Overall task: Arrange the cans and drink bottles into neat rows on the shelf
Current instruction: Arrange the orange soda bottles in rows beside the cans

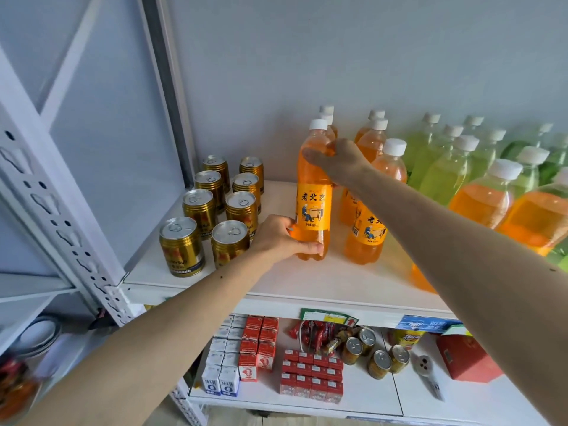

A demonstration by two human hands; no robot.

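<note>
An orange soda bottle with a white cap and yellow label stands upright on the white shelf. My left hand grips its base from the left. My right hand wraps around its shoulder from the right. Gold cans stand in two rows to the left of it. More orange bottles stand right of and behind it, and green bottles line up further right. My right forearm hides parts of some orange bottles.
A white perforated upright slants at the left. The lower shelf holds small red cartons, white cartons, several loose cans, snack packets and a red box.
</note>
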